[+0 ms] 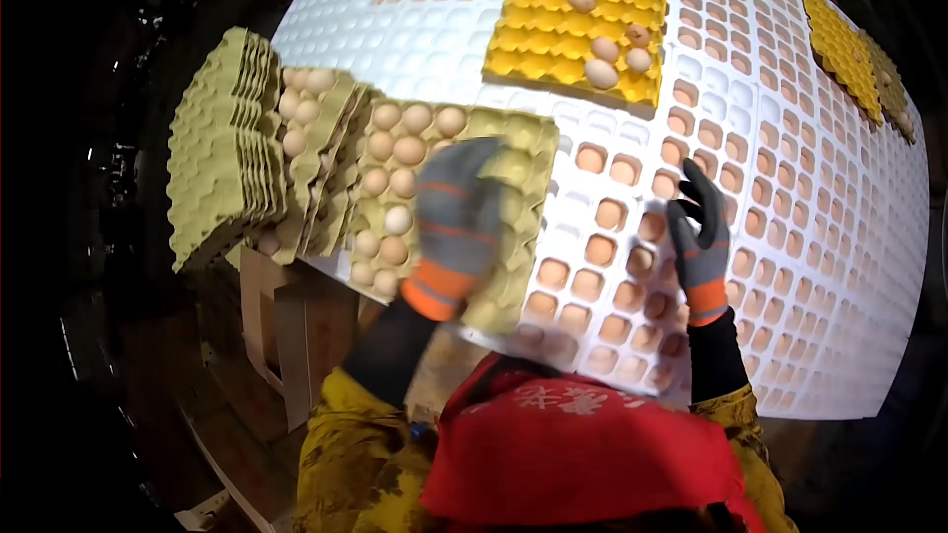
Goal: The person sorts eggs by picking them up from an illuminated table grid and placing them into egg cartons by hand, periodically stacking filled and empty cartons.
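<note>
An olive-green egg tray [533,143] is lying, slightly turned, at the left of the white pocketed panels [568,209], its moulded cups showing along the right side. Pale-brown eggs [409,149] are sitting in rows across its left part, while tan eggs [591,158] are nesting singly in many of the panels' square pockets, just to the right.

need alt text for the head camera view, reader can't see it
Gloved left hand over a partly filled green egg tray, gloved right hand over a white surface whose pockets hold many eggs. A yellow tray with some eggs lies beyond; more green trays are stacked at left.
</note>
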`<state>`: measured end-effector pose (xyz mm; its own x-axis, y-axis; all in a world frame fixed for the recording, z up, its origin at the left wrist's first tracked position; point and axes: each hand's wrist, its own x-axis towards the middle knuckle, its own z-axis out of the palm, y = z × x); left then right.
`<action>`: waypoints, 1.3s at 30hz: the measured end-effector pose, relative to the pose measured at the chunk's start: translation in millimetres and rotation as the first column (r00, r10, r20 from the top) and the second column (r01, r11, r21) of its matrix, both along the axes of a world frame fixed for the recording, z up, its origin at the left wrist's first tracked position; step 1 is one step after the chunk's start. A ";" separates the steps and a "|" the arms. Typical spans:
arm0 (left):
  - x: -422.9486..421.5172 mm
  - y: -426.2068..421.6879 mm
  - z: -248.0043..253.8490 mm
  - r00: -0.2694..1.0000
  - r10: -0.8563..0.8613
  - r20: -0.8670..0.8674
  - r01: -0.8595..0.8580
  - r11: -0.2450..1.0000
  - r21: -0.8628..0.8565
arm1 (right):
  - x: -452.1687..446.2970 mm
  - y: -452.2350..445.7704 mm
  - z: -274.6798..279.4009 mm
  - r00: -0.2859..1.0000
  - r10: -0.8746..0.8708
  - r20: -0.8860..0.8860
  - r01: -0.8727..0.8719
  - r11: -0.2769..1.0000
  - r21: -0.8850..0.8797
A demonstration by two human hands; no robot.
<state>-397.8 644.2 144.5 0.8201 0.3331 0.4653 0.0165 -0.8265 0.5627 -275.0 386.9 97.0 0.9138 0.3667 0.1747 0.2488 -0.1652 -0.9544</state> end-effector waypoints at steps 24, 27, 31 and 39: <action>-208.7 153.2 -1.4 0.994 -0.111 0.014 0.032 0.164 -0.986 | -150.3 160.4 33.9 0.675 0.557 -0.484 -0.309 0.809 0.500; -200.4 156.3 -7.4 0.982 -0.187 0.025 0.104 0.428 -0.898 | -160.5 173.2 35.5 0.728 0.477 -0.493 -0.481 0.867 0.128; -159.6 135.1 1.0 0.882 -0.192 -0.430 0.326 0.908 0.264 | -205.0 209.7 10.5 0.786 0.616 0.060 -0.310 0.475 -0.824; -155.4 158.2 -23.6 0.893 -0.314 -0.323 0.149 0.882 -0.447 | -100.2 184.1 40.7 0.747 0.426 -0.510 -0.318 0.903 0.289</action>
